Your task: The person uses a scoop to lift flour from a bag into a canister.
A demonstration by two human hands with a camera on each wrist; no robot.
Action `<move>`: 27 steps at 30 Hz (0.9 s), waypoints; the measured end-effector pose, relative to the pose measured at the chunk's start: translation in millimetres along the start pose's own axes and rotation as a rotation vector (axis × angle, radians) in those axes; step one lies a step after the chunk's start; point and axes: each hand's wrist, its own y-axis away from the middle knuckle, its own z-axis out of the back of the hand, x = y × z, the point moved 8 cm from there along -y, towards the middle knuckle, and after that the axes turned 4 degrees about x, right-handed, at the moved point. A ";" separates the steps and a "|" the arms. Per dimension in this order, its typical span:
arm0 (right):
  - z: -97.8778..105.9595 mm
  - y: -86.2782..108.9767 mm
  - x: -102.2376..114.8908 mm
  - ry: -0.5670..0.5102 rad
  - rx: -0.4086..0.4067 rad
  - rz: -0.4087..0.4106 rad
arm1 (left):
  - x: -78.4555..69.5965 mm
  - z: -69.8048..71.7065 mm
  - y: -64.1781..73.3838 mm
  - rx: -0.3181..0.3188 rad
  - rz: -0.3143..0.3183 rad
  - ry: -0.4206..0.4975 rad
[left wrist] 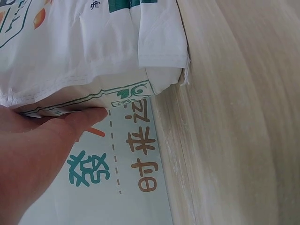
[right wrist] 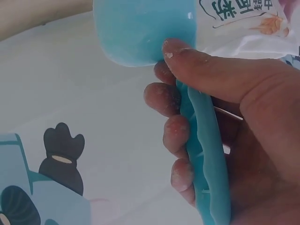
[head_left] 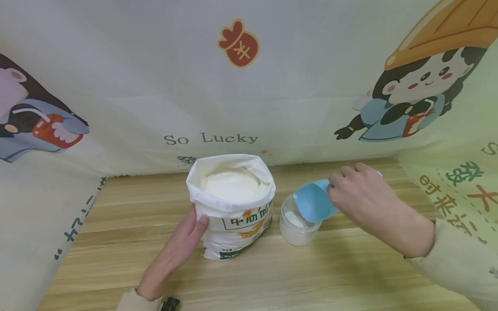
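Observation:
A white flour bag [head_left: 233,224] stands with its top rolled open and white flour [head_left: 231,183] inside. My left hand [head_left: 186,237] holds the bag's left side, thumb toward the front; its other fingers are mostly hidden behind the bag. In the left wrist view, the thumb [left wrist: 89,117] lies along the bag's side panel. To the bag's right is a clear jar [head_left: 297,237] partly filled with white flour. My right hand [head_left: 359,190] grips the handle of a blue scoop [head_left: 313,203], its bowl tipped over the jar's mouth. Curled fingers [right wrist: 176,131] with powder specks wrap the handle.
A wood-grain table top [head_left: 249,280] lies under everything. Pale printed cloth [head_left: 295,86] hangs behind and along both sides, close behind the bag. A dark band [head_left: 170,303] shows at the left wrist.

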 end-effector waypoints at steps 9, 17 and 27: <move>-6.9 2.7 -1.2 -0.054 0.040 -0.016 | -0.2 0.3 -0.2 -0.003 -0.017 -0.007; -21.8 14.4 -16.4 -0.190 0.157 -0.097 | 0.3 0.9 0.4 -0.005 -0.023 -0.006; -33.3 46.4 -40.8 -0.381 0.162 -0.248 | -1.0 0.9 0.4 -0.015 -0.035 -0.002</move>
